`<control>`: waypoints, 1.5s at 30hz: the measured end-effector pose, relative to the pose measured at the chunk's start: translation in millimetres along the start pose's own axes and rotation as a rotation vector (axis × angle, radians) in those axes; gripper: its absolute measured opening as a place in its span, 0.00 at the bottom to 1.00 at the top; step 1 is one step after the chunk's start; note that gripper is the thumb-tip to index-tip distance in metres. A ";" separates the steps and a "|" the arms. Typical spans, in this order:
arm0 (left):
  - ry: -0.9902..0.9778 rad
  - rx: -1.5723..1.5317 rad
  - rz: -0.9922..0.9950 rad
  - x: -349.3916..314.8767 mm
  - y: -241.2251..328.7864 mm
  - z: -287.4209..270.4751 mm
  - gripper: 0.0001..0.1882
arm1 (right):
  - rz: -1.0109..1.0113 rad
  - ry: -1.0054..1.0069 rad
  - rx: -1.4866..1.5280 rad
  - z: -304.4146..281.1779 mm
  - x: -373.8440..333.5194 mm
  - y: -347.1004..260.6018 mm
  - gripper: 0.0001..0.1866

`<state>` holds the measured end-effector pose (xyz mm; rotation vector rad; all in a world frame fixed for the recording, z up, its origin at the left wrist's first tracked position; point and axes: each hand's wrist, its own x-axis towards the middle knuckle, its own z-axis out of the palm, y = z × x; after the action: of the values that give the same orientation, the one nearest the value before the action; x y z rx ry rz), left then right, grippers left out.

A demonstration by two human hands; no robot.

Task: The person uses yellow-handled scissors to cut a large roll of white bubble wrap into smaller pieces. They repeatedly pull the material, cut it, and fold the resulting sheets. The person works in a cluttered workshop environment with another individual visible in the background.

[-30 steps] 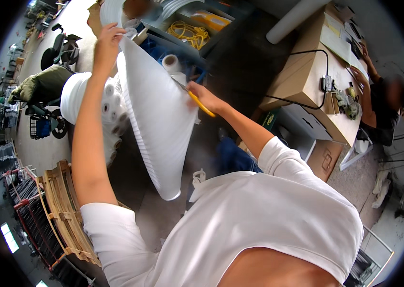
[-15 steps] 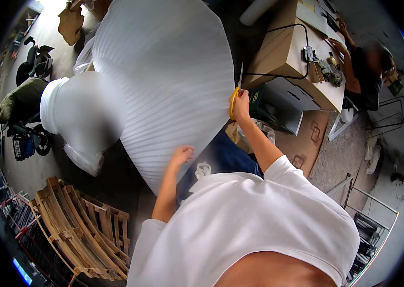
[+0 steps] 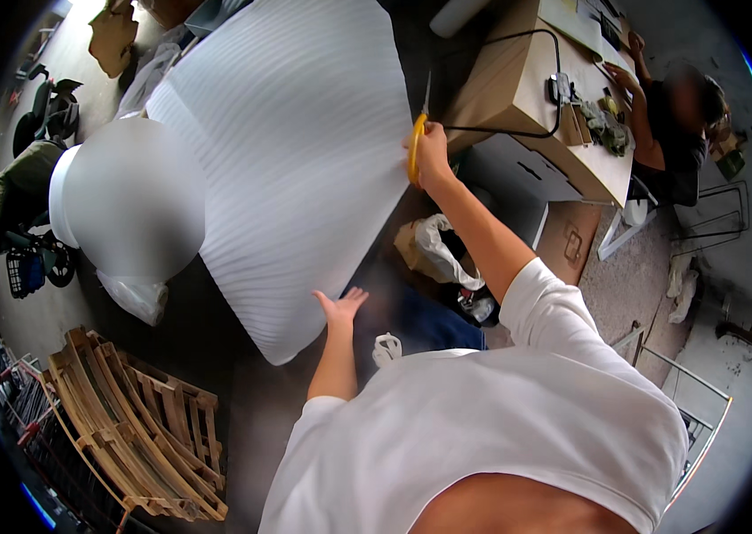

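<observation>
A broad sheet of white ribbed foam wrap spreads out in front of me, its near end tapering to a rounded corner. At the sheet's right edge my right hand grips yellow-handled scissors, blades pointing away from me. Whether the blades are parted is hard to make out. My left hand is empty, palm up with fingers spread, just beside the sheet's near right edge. To the left of the sheet stands a thick white roll, partly blurred.
Wooden pallets lean at the lower left. On the right, a co-worker sits at a wooden table with a black bent frame at its side. Below it are a grey box and a bag. A scooter stands far left.
My left hand has opened and turned palm up, off the sheet's edge. My right hand with the scissors appears slightly farther left and up. The whole view has shifted a little.
</observation>
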<state>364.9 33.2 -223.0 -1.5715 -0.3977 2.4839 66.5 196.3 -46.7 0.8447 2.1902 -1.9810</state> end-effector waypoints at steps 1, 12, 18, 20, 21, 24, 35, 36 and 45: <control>-0.027 -0.011 0.039 7.1 -2.2 4.6 0.64 | 0.070 -0.023 0.023 -1.7 -5.8 -5.1 0.22; 0.469 -0.140 0.479 15.8 19.9 57.0 0.07 | 0.239 -0.700 0.344 -50.7 -58.4 14.5 0.13; 0.437 -0.255 0.494 -9.9 29.7 58.8 0.06 | -0.263 -0.665 0.132 -73.7 -85.0 93.0 0.14; 0.326 -0.212 0.514 -12.6 46.6 40.4 0.09 | -0.183 -0.595 -0.030 -75.6 -106.9 96.9 0.16; 0.270 -0.188 0.523 -15.1 54.0 27.8 0.10 | -0.150 -0.560 -0.033 -72.6 -113.7 107.5 0.16; 0.264 -0.117 0.470 -51.9 -9.8 60.0 0.16 | -0.192 -0.379 -0.312 -82.1 -116.7 92.4 0.15; 0.464 -0.073 0.315 -41.8 -54.5 -76.9 0.34 | 0.513 -0.256 0.194 -73.8 -173.0 7.3 0.17; 0.406 -0.076 0.326 -45.1 -63.1 -79.7 0.39 | 0.502 -0.264 0.215 -75.6 -176.5 5.4 0.17; 0.409 -0.176 0.447 -2.2 -53.1 -143.0 0.32 | 0.723 -0.423 0.405 -69.8 -212.6 -12.7 0.06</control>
<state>495.4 101.6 -262.6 -2.4050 -0.2234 2.3652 262.2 187.8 62.3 0.9579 1.0583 -1.9683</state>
